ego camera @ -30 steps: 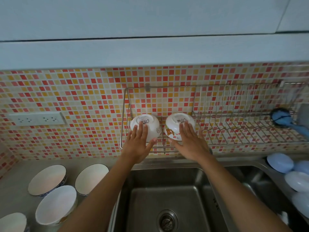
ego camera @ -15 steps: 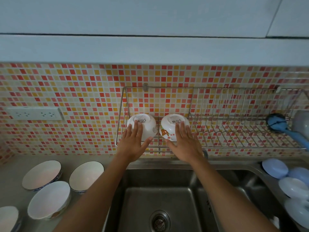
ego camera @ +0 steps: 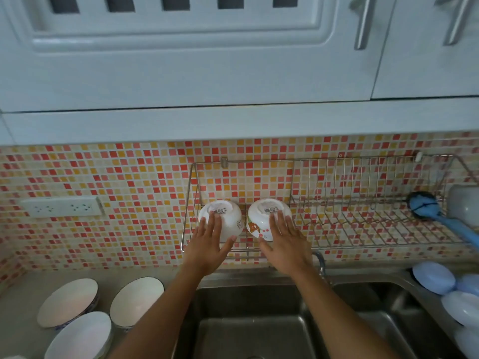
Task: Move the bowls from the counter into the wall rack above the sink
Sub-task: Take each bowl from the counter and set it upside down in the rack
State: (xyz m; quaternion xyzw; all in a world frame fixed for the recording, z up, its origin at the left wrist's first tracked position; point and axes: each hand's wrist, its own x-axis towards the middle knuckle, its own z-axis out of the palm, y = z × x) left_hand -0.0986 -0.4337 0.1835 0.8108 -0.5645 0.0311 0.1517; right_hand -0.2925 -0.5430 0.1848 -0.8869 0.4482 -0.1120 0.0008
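two bowls (ego camera: 220, 218) in rack (ego camera: 363, 229), sink (ego camera: 254, 320) below

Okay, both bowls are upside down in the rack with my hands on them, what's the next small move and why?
Probably lift both hands away. The left hand and right hand lie flat on two upturned bowls that appear to sit in the wall rack, while more bowls wait on the counter.

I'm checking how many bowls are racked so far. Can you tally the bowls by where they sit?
Bowls in the wall rack: 2, the plain white bowl and the bowl with orange print
Bowls on the counter: 3 fully in view
Total: 5
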